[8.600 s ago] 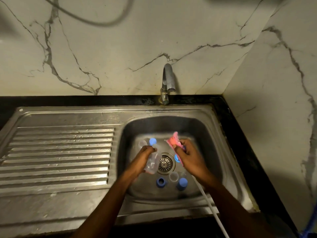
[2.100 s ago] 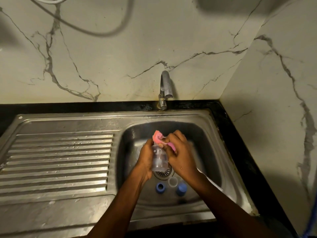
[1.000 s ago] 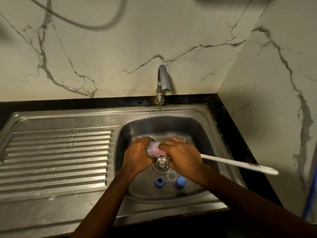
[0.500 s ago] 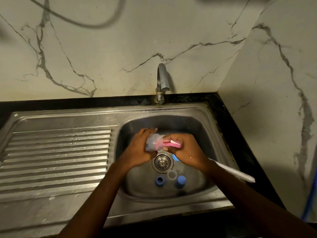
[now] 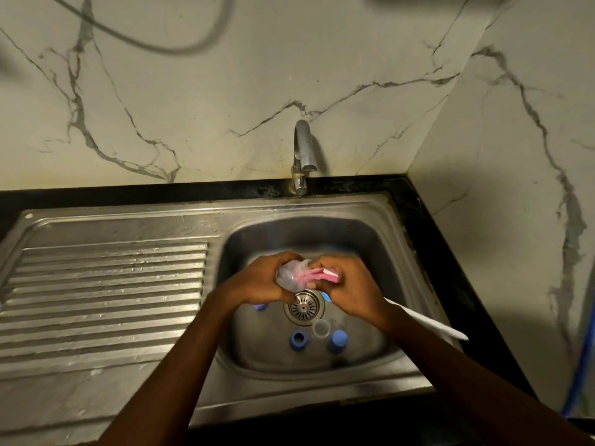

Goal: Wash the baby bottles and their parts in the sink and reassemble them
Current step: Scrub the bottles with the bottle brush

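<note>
**A:** What are we standing at?

**B:** A steel sink (image 5: 383, 252) in a black counter (image 5: 450, 268), set into a corner. There's a veined marble wall (image 5: 225, 91) behind and a side wall (image 5: 515, 204) close on the right. The tap (image 5: 302, 156) stands at the back rim. A ribbed drainboard (image 5: 106, 294), spotted with water, runs off to the left.

**A:** And the hands?

**B:** Both are over the basin, just above the drain (image 5: 303, 306). The left hand (image 5: 260, 284) has its fingers curled round a clear bottle (image 5: 288, 277), which lies sideways with its mouth to the right. The right hand (image 5: 351, 291) grips the brush (image 5: 318, 274) near its pink head, and the head is partly inside the bottle.

**A:** Anything loose?

**B:** A blue ring (image 5: 298, 340), a clear part (image 5: 321, 327) and a blue cap (image 5: 337, 341) sit together on the basin floor, between the drain and the front wall.

**A:** Room to move?

**B:** It's tight on the right. The brush's white handle (image 5: 428, 323) juts out over the basin's right rim towards the side wall, and a blue hose (image 5: 579, 375) hangs at the far edge. The widest stretch is the drainboard. Inside the basin there's space behind the hands, under the tap.
</note>
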